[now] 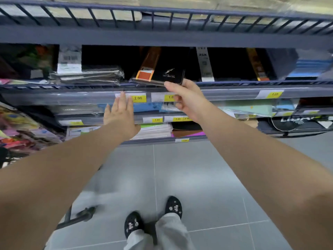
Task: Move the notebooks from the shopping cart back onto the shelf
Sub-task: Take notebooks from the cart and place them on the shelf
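Black notebook (168,73), seemingly on shelf (234,94) edge

Notebook (162,73): glossy black cover, orange-and-rust band along its left edge, small pale logo.
Shelf (162,38): dark blue-grey rails.
Price tags (139,98): yellow with black digits, on white slips.
Floor (198,177): grey tiles, pale grout lines.
Shoes (173,206): black with white motifs.
Trousers (167,230): light grey.
Lower stock (147,107): blue, mint green, magenta.
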{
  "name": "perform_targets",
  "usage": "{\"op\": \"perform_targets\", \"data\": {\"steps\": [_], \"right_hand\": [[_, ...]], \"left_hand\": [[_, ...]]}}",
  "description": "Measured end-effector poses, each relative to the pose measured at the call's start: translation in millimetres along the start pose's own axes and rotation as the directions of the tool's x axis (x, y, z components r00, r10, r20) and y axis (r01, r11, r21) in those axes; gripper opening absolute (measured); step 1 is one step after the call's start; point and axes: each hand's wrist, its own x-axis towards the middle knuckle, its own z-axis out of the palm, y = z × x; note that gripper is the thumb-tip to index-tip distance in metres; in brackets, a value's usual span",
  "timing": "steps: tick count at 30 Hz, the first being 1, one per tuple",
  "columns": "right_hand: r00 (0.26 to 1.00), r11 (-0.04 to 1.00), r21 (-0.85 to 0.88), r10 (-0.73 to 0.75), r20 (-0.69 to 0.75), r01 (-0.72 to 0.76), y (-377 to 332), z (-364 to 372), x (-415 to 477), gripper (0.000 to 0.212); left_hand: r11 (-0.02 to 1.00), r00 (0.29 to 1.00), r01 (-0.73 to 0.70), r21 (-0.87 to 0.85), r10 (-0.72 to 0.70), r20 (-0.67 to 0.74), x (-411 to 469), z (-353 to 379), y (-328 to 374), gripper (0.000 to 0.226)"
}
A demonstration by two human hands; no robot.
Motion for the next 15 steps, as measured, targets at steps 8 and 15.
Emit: {"op": "perform_targets", "data": {"steps": [8, 15], "right_hand": [[0.988, 0.928, -0.354, -0.145, -0.059, 0.115, 5, -12, 11, 0.014], [0.981, 0.881, -0.471, -0.126, -0.149, 0.042, -2, -21, 21, 0.035]], "left_hand": [[0.998, 0.999, 0.027, 0.055, -0.029, 0.038, 5, -2, 9, 0.092], [0.999, 0.997, 0.039, 0.028, -0.041, 0.07, 4, -13, 14, 0.094]]}}
